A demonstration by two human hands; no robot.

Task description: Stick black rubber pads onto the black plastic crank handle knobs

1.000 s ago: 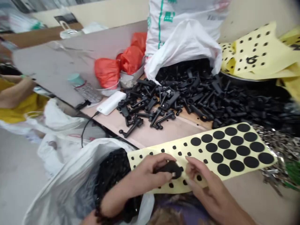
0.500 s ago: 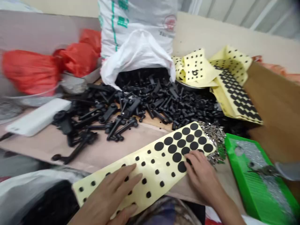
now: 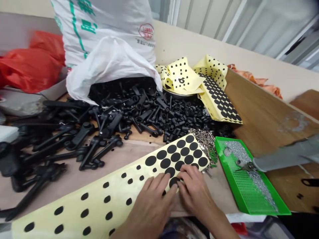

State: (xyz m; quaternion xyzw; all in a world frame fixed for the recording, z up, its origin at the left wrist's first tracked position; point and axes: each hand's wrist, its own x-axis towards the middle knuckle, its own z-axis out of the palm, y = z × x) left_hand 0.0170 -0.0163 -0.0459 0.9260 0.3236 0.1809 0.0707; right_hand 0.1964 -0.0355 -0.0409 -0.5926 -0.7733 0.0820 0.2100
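Note:
A long yellow backing sheet [image 3: 74,192] lies slantwise in front of me, with large round black pads at its right end and small black dots over the rest. My left hand [image 3: 153,199] rests on the sheet, fingers stretched and thumb beside the lowest black pad. My right hand [image 3: 196,192] is at the sheet's lower edge, thumb and forefinger closed at the rim of that round black pad [image 3: 173,181]. The underside of the right fingers is hidden.
Black plastic handles [image 3: 79,136] spill from a white sack [image 3: 109,59]. Small metal pins [image 3: 205,139] lie beyond the sheet. A green tray [image 3: 244,196] of small metal pieces stands right, under a grey machine arm [image 3: 286,156]. More yellow sheets [image 3: 183,79] are piled behind.
My view has swung right. The left hand has moved along the sheet toward the large pads, close to my right hand, which stays at the lowest pad.

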